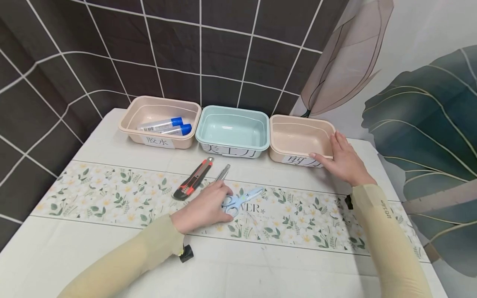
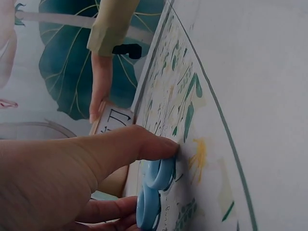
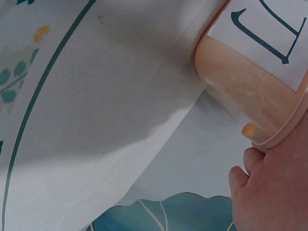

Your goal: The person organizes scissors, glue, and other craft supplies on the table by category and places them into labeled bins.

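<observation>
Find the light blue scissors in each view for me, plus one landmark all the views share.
Head: the scissors lie near the middle, by the left hand, blades pointing right.
Left wrist: the scissors' handle loops show at lower middle, by the thumb.
Right wrist: not in it.
Shared landmark: the rightmost pink box, right of centre in head, left of centre in left wrist, upper right in right wrist.

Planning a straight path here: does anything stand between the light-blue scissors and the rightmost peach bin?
Nothing visible stands between the light-blue scissors and the rightmost peach bin; the right hand rests on the bin's right end, off that line.
</observation>
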A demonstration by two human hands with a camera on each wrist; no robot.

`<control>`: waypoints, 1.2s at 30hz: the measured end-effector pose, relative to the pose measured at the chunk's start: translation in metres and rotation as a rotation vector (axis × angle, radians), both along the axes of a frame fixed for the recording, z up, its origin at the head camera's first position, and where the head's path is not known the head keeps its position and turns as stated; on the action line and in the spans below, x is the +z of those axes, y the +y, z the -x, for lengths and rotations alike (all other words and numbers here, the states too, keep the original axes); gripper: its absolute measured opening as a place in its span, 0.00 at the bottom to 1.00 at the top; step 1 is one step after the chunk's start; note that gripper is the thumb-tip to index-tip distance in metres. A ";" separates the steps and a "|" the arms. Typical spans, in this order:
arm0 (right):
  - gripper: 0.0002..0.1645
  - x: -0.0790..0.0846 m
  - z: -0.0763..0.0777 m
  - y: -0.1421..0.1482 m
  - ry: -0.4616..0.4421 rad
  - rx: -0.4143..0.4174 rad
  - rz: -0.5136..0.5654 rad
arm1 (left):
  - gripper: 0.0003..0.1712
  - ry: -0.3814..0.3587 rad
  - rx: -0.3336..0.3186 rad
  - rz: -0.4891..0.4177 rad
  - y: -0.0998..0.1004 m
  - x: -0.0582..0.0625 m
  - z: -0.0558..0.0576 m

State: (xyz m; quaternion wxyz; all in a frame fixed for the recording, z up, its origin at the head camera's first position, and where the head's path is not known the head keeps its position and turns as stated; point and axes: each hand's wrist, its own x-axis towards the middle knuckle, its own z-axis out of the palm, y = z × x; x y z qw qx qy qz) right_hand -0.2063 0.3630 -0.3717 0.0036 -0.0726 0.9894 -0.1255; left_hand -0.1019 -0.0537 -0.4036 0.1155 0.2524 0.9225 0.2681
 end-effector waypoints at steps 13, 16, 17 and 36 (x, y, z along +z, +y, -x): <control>0.66 -0.001 0.000 0.000 -0.008 -0.010 0.000 | 0.35 0.079 -0.045 -0.009 -0.001 -0.005 0.000; 0.66 -0.001 0.000 0.000 -0.008 -0.010 -0.003 | 0.35 0.083 -0.041 -0.043 -0.003 -0.005 0.000; 0.66 -0.001 0.000 0.000 -0.008 -0.010 -0.003 | 0.36 0.087 -0.040 -0.048 -0.004 -0.005 0.000; 0.65 -0.001 0.000 0.001 -0.004 -0.002 0.007 | 0.38 0.181 0.097 -0.161 -0.038 0.048 0.052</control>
